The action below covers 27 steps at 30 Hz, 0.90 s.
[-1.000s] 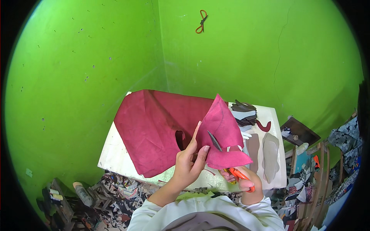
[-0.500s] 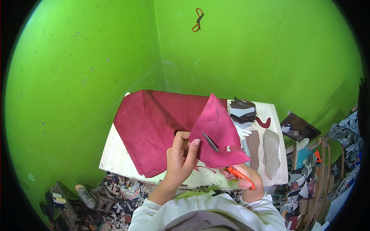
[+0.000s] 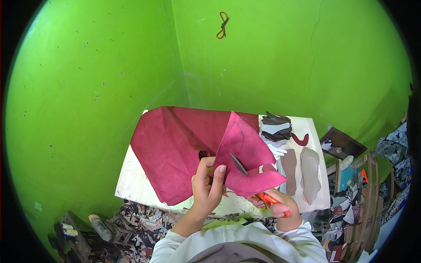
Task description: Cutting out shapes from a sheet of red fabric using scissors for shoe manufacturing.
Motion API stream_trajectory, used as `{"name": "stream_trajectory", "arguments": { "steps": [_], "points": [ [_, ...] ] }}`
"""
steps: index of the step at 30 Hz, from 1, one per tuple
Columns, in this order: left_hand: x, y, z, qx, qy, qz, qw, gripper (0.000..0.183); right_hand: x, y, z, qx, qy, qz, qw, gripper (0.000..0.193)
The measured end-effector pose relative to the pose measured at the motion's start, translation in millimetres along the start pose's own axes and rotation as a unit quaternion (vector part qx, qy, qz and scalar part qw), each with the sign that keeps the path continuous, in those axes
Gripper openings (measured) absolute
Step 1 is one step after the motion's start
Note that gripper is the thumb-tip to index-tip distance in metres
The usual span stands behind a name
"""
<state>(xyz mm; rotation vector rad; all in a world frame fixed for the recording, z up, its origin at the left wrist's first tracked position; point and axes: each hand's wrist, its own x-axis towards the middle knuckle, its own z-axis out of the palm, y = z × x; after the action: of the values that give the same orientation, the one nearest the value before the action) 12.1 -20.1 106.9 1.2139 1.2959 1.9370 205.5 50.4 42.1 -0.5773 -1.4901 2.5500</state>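
Note:
A dark pink piece of fabric (image 3: 246, 147) is held up over the table, pinched at its left edge between the thumb and fingers of my left hand (image 3: 208, 186). A curved line is marked on it, and a cut splits its lower right part into a separate flap. My right hand (image 3: 285, 209) is closed on the orange handles of a pair of scissors (image 3: 238, 164), below the flap. Their dark blades show through the cut, pointing up and left. The flap hides the scissors' middle. Behind lies a large maroon sheet of material (image 3: 169, 149), spread over the table's left side.
At the white table's (image 3: 322, 175) right are a dark stack of cut pieces (image 3: 276, 127), a curved maroon piece (image 3: 300, 140), and brown (image 3: 289, 171) and grey shaped pieces (image 3: 310, 175). Scraps (image 3: 136, 215) cover the floor. Red-handled scissors (image 3: 222, 25) hang on the green wall.
The fabric's upper tip has swung left and slightly down. My right hand has shifted a little on the scissors' handles, its thumb more bent. The whole view has moved slightly.

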Motion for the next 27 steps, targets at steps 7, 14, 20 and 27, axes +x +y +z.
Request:
{"name": "stream_trajectory", "arguments": {
  "steps": [7, 14, 20, 27],
  "points": [
    [0.1, 3.6, 4.1, -0.007, -0.004, 0.003, 1.0, 0.011, 2.8, 10.1, -20.1, -0.07, -0.025, -0.016, 0.997, 0.039],
    [-0.2, 0.0, -0.3, 0.013, 0.003, -0.004, 1.0, 0.01, 6.2, -7.2, 10.5, -0.072, 0.119, -0.019, 0.99, 0.032],
    [-2.5, 0.0, 6.4, -0.007, -0.001, -0.003, 1.0, 0.01, 4.5, 7.1, -15.4, -0.089, -0.026, -0.011, 0.996, 0.072],
    [-5.3, -0.5, 6.1, -0.01, -0.001, -0.012, 1.0, 0.01, -1.0, -8.0, 1.5, -0.152, 0.016, -0.048, 0.987, 0.038]
  ]
}}
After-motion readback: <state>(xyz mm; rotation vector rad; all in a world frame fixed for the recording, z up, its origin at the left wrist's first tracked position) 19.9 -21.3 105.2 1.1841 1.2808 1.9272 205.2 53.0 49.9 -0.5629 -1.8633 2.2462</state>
